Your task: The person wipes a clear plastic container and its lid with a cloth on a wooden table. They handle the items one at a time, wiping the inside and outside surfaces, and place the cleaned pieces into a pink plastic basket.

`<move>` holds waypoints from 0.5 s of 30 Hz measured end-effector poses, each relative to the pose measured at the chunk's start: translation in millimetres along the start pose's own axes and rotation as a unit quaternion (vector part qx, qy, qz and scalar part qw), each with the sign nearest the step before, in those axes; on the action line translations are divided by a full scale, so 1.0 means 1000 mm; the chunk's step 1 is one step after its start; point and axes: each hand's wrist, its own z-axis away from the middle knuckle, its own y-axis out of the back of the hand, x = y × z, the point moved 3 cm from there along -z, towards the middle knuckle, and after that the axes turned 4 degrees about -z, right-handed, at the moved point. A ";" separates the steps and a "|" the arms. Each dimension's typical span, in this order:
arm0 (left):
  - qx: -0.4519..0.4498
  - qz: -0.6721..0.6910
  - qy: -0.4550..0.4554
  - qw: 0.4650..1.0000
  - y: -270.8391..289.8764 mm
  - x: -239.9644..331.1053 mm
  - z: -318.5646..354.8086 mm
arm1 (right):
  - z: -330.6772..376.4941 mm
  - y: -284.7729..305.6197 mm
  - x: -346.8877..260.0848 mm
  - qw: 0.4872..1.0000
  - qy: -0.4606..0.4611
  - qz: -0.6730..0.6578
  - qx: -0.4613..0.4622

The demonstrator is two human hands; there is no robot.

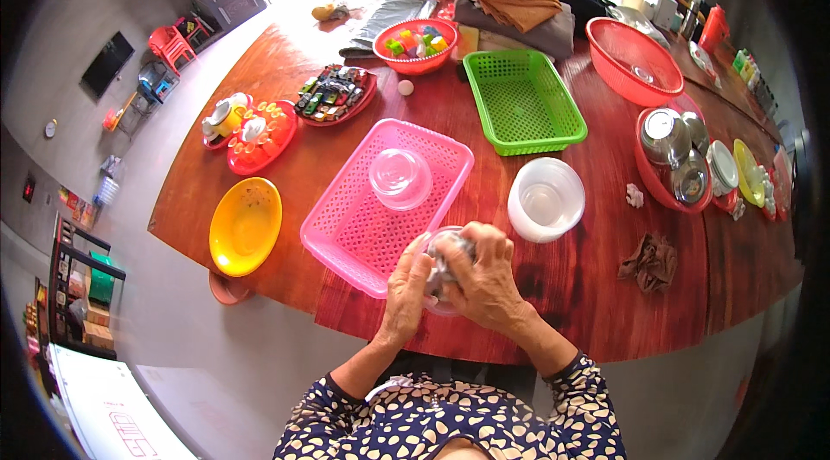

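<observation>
My left hand (405, 285) holds a clear plastic bowl (435, 244) by its left side, over the near edge of the round wooden table (553, 304). My right hand (486, 274) presses a crumpled grey cloth (447, 263) into the bowl. Just beyond my hands lies a pink plastic basket (346, 226) with one clear bowl (400, 177) upside down in it. To the right of the basket stands a stack of clear bowls (545, 199).
A green basket (522, 101), a red basket (634, 60), a red tray of steel bowls (683, 157), a yellow plate (245, 225), red plates with small items (259, 136), folded cloths (514, 6) and a brown rag (650, 259) lie on the table.
</observation>
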 end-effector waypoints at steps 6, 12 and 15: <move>0.035 -0.037 -0.087 0.995 -0.003 -0.021 0.005 | 0.024 -0.028 0.012 0.965 0.043 0.212 -0.147; 0.051 -0.107 -0.085 0.989 -0.006 -0.035 0.009 | 0.030 -0.041 0.008 0.969 -0.056 0.014 -0.242; 0.045 -0.100 -0.103 0.989 0.004 -0.040 0.006 | 0.019 -0.041 0.002 0.948 -0.057 -0.276 -0.150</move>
